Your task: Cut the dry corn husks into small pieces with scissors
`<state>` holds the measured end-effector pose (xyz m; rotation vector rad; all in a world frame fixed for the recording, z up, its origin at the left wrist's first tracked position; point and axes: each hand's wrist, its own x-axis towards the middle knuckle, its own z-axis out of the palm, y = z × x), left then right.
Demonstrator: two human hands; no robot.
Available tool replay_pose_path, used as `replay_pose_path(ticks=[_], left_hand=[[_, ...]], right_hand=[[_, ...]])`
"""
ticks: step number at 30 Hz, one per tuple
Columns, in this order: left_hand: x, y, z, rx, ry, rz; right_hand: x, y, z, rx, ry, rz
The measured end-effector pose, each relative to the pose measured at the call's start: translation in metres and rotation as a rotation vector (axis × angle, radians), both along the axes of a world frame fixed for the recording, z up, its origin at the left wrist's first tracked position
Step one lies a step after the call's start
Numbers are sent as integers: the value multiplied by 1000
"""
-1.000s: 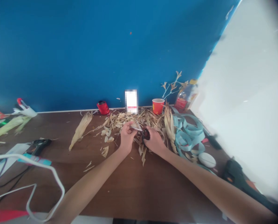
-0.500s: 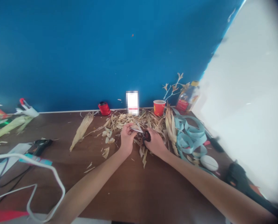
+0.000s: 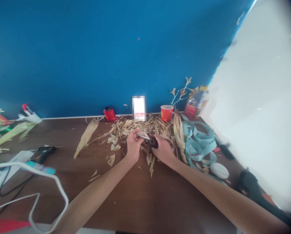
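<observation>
My right hand [image 3: 163,149] grips black-handled scissors [image 3: 152,141], whose blades point left toward my left hand [image 3: 133,145]. My left hand is closed in a pinch on a small piece of dried corn husk held at the blade tips. Both hands hover over a heap of pale husk scraps [image 3: 140,127] on the brown wooden table [image 3: 140,198]. Cut petal-shaped husk pieces [image 3: 113,143] lie just left of my left hand.
A whole dried husk [image 3: 86,137] lies to the left, a coil of light-blue ribbon [image 3: 199,143] to the right. At the blue wall stand a red spool [image 3: 109,114], a red cup [image 3: 166,112] and a bottle [image 3: 193,104]. Glue guns [image 3: 41,152] and a white cable [image 3: 38,188] lie at left.
Both hands stay at the same spot over the scraps; the view has drifted slightly. No clear change in grip.
</observation>
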<state>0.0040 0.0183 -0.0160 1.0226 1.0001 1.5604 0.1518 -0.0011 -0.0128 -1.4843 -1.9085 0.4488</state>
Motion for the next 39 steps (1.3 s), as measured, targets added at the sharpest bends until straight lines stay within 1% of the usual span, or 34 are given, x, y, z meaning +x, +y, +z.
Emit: replay_pose_path(ticks=[9, 19, 24, 29, 34, 39], left_hand=[[0, 0, 1, 12, -6, -2], [1, 0, 1, -5, 17, 33], [1, 0, 2, -2, 4, 24], [1, 0, 2, 5, 37, 22], [1, 0, 3, -3, 11, 34], [1, -3, 3, 2, -10, 20]], right_hand=[[0, -3, 4, -28, -33, -33], [-1, -3, 5, -37, -41, -46], [0, -3, 4, -31, -27, -54], [1, -3, 6, -10, -38, -25], [1, -5, 9, 0, -51, 10], [2, -6, 10, -4, -76, 7]])
